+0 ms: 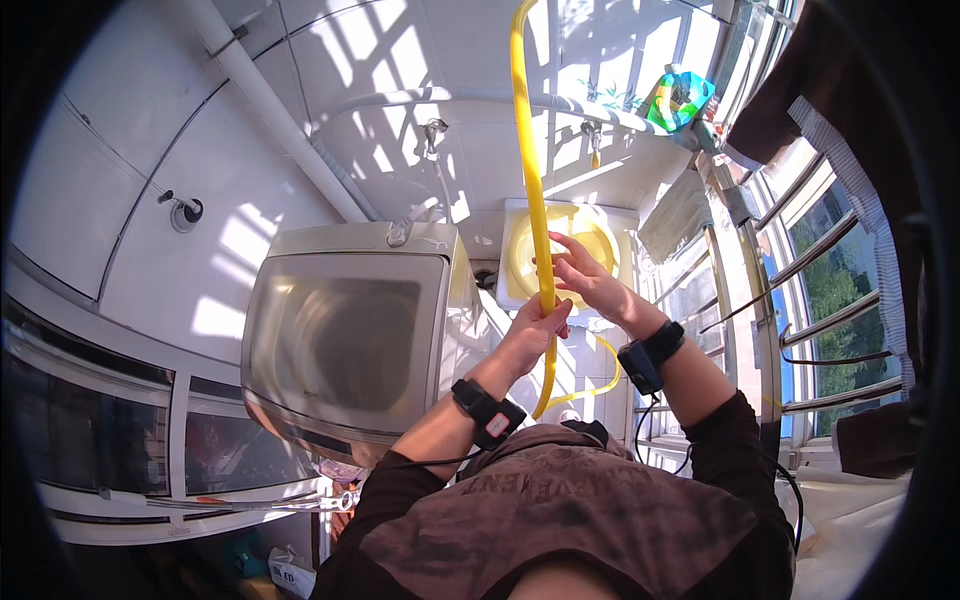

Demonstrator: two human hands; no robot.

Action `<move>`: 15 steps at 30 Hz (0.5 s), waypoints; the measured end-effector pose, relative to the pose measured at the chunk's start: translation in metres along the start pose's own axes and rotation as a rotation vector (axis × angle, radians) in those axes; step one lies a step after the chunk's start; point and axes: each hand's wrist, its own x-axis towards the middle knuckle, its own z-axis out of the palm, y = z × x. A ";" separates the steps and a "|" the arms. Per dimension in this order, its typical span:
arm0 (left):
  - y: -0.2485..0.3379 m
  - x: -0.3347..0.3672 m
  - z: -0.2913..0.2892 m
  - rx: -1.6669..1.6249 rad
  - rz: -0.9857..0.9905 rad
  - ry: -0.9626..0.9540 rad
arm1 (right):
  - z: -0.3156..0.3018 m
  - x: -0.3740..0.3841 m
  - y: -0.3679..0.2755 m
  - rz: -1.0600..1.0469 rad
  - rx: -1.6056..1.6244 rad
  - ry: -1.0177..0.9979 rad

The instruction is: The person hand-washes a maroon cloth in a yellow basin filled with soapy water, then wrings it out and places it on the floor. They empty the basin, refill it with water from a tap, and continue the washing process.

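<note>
A yellow hose (527, 140) runs down from the top of the view, past both hands, and bends back to the right below them. My left hand (535, 328) is closed around the hose in front of my chest. Just above it, my right hand (592, 282) is beside the hose with fingers stretched out and apart; whether its fingertips touch the hose is hard to tell. Behind the hands is a white sink with a yellow basin (520, 262) in it, partly covered by the hose and my right hand.
A top-loading washing machine (345, 340) with a see-through lid stands left of my arms. Taps (433, 135) and a white pipe (270, 100) are on the tiled wall. On the right are barred windows (830, 290), and a green and blue bag (682, 100) sits at the far right.
</note>
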 end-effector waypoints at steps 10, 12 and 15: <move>0.078 0.021 0.043 -0.257 0.226 0.076 | -0.027 -0.131 0.093 0.163 -0.050 -0.196; 0.094 0.031 0.047 -0.337 0.269 0.107 | -0.026 -0.139 0.103 0.139 -0.159 -0.175; 0.123 0.054 0.052 -0.379 0.274 0.196 | -0.025 -0.149 0.118 0.094 -0.225 -0.089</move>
